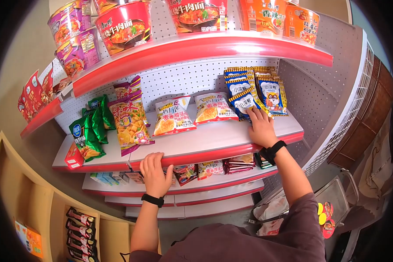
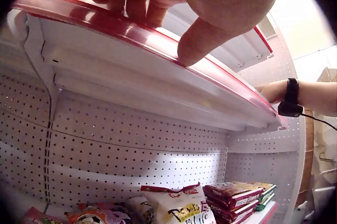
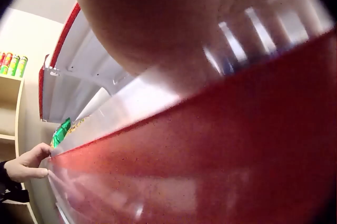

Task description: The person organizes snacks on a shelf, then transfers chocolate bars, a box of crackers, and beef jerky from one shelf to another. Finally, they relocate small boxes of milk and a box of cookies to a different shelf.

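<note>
My right hand reaches over the shelf's front edge, its fingertips on the lower part of a blue and yellow snack bag. That bag leans in front of a row of like bags, and another blue bag stands beside it on the right. The left hand rests on the red front strip of the same shelf, fingers laid over the edge and thumb spread. From below, the left wrist view shows this thumb against the strip. In the right wrist view, the shelf edge hides most of the right fingers.
White and red bags, a yellow and purple bag and green bags share this shelf. Instant noodle tubs stand on the shelf above. More packets lie below. A wire side panel borders the right.
</note>
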Demonstrator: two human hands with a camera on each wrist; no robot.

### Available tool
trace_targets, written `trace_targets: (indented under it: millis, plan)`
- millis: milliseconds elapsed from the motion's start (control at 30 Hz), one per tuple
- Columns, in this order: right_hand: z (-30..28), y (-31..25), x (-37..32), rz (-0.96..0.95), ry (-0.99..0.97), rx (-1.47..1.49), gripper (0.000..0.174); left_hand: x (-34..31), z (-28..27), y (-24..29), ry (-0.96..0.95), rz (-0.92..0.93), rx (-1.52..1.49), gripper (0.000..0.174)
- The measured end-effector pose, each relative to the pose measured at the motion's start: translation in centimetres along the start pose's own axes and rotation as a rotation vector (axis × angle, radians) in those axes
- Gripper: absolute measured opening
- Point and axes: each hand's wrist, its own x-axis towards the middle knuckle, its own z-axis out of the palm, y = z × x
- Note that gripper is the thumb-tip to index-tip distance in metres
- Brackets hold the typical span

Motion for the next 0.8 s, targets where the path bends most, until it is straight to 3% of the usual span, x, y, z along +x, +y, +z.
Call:
trace_targets:
  millis: [267, 800]
  plan:
    - [0.56, 0.27, -0.46, 0.017, 0.085, 0.111, 0.061, 0.09, -0.14, 0.23, 0.0, 0.004, 0.017, 0.05]
    - [0.44, 0.23, -0.46, 0.017, 0.064, 0.109, 0.065, 0.12, -0.33, 0.62, -0.032, -0.031, 0.019, 0.051]
